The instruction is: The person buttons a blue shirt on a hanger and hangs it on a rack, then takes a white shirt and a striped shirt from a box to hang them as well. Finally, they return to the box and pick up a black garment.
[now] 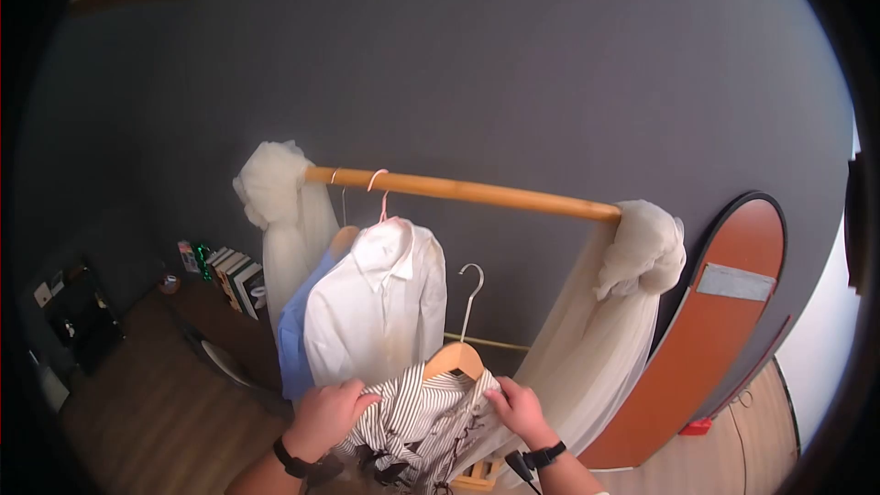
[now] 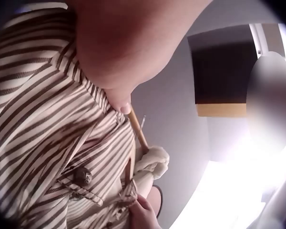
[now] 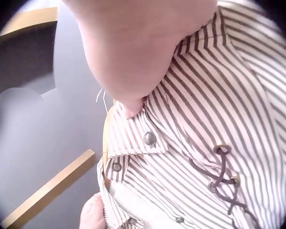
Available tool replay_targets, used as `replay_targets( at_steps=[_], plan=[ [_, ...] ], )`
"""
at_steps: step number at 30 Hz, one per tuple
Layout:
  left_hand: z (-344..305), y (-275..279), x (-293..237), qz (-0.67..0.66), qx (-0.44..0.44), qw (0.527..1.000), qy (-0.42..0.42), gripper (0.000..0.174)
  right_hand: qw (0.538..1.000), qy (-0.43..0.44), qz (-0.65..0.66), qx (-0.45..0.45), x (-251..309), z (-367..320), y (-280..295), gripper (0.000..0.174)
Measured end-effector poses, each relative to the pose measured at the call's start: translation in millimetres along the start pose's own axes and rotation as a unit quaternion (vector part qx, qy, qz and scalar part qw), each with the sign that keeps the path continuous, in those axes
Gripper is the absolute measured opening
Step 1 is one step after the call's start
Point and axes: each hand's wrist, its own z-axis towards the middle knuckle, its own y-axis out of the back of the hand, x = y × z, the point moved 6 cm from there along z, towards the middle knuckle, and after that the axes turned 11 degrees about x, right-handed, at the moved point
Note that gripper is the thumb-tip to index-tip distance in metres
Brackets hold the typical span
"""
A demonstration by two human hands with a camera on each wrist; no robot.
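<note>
A brown-and-white striped shirt (image 1: pixel 412 412) hangs in front of me on a wooden hanger (image 1: pixel 456 359), its metal hook standing free below the rail. My left hand (image 1: pixel 325 417) pinches the shirt at one shoulder, thumb on the cloth. At the other shoulder my right hand (image 1: pixel 522 411) grips the fabric near the collar. Dark lacing (image 3: pixel 224 176) through metal eyelets runs down the shirt, and a dark button (image 3: pixel 150 139) sits on the collar in the right wrist view. Most of both hands' fingers are hidden behind the cloth.
Ahead is a wooden rail (image 1: pixel 458 190) with sheer white drapes (image 1: pixel 587 312) knotted at both ends. A white shirt (image 1: pixel 380 302) and a blue garment (image 1: pixel 295 339) hang from its left part. Books (image 1: pixel 236 280) stand at left; a tall orange-brown panel (image 1: pixel 678 357) leans at right.
</note>
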Motion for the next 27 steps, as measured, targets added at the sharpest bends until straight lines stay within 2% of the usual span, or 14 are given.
replay_targets(
  at_steps=[2, 5, 7, 8, 10, 12, 15, 16, 19, 23, 27],
  plan=[
    [35.1, -1.8, -14.0, 0.045, -0.017, 0.999, 0.023, 0.041, 0.999, 0.01, 0.033, 0.018, -27.3, 47.0, 7.8, 0.036],
    [85.7, 8.8, -20.9, 0.085, -0.058, 0.992, 0.067, 0.042, 0.996, 0.063, 0.065, 0.019, -36.9, 121.7, 32.4, 0.036],
    [112.2, 27.3, -25.3, 0.094, -0.104, 0.986, 0.088, 0.042, 0.989, 0.101, 0.104, 0.021, -28.1, 168.9, 49.9, 0.036],
    [119.1, 33.5, -21.2, 0.08, -0.104, 0.984, 0.12, 0.036, 0.988, 0.112, 0.109, 0.023, -14.5, 185.1, 61.3, 0.034],
    [116.2, 46.1, -26.7, 0.087, -0.155, 0.978, 0.108, 0.035, 0.978, 0.176, 0.116, 0.003, 4.0, 209.5, 68.2, 0.032],
    [111.1, 46.3, -25.7, 0.105, -0.176, 0.972, 0.116, 0.034, 0.965, 0.248, 0.086, -0.005, 14.4, 225.2, 69.0, 0.031],
    [93.8, 18.9, -12.9, 0.089, -0.145, 0.973, 0.153, 0.034, 0.96, 0.273, 0.048, -0.021, 4.9, 236.2, 39.2, 0.033],
    [87.5, 8.2, -6.7, 0.106, -0.156, 0.972, 0.14, 0.032, 0.966, 0.256, 0.037, 0.014, -0.4, 242.1, 26.9, 0.034],
    [80.1, -11.6, 9.7, 0.098, -0.195, 0.967, 0.128, 0.031, 0.961, 0.273, 0.031, 0.001, 4.0, 248.3, 12.9, 0.032],
    [85.2, -23.0, 33.0, 0.102, -0.205, 0.964, 0.135, 0.031, 0.965, 0.263, 0.013, 0.013, 8.8, 273.2, 1.0, 0.034],
    [88.4, -15.5, 58.3, 0.073, -0.139, 0.967, 0.202, 0.031, 0.96, 0.279, 0.012, 0.012, 23.0, 284.1, -11.3, 0.033]
  ],
)
